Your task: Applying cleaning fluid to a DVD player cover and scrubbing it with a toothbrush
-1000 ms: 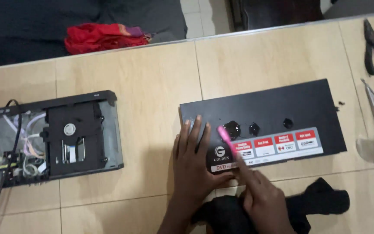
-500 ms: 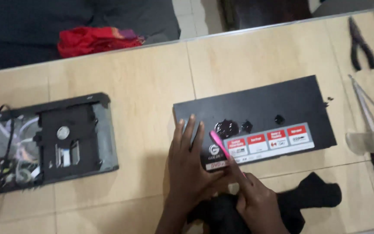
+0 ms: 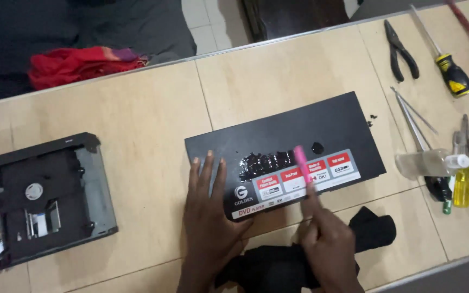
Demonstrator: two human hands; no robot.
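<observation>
Since the earlier frame, the pink tool [image 3: 302,160] has travelled right along the black cover [image 3: 283,133], and the separate dark blobs seen there before now form one glossy smeared patch [image 3: 267,163] with a lone blob [image 3: 317,147] beside the tip.

- Black cover: flat metal panel, lying at a slant at table centre on the tan table [image 3: 137,114]. Along its near edge runs a grey label strip [image 3: 299,182] bearing four small red-and-white rectangular stickers in a row, a round white emblem at the left end, and a thin red band below.
- Left hand [image 3: 210,217]: palm down, fingers spread flat on the cover's near left corner, gripping nothing.
- Right hand [image 3: 327,244]: fingers curled narrowly around the pink tool, forefinger laid along it, tip on the cover above the stickers.
- Black cloth [image 3: 373,230]: crumpled at the near table edge, partly under both hands.
- Opened player body [image 3: 44,195]: far left, disc tray and wiring exposed.
- Red cloth [image 3: 77,62]: beyond the table's far edge, left.
- Right side: pliers [image 3: 400,49], yellow-and-black screwdriver [image 3: 446,65], tweezers [image 3: 413,119], small yellow bottle [image 3: 465,184].
</observation>
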